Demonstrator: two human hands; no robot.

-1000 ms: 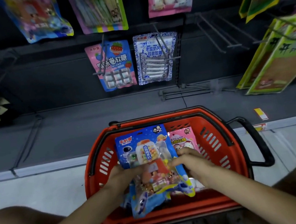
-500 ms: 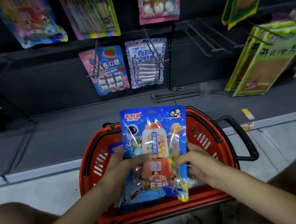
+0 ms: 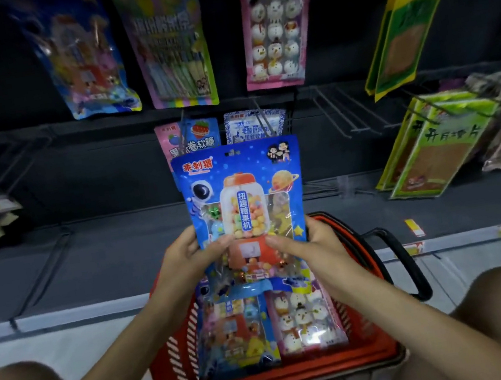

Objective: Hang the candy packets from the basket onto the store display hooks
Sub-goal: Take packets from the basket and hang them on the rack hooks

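Observed: blue gumball packet (image 3: 243, 197) held upright above the red basket (image 3: 305, 376), printed face toward the viewer; left hand (image 3: 184, 259) pinches its left edge, right hand (image 3: 313, 245) its right edge, thumbs on the front. Hang hole (image 3: 232, 152) at top centre, unobstructed. Bare hooks (image 3: 337, 113) stand on the rail to the right, well apart from the packet (the intended hook cannot be told). Recommended: keep the top edge level; sight the hole on the hook tip; push straight back without creasing the header. A snowman packet (image 3: 305, 319) and another blue packet (image 3: 232, 334) lie in the basket.
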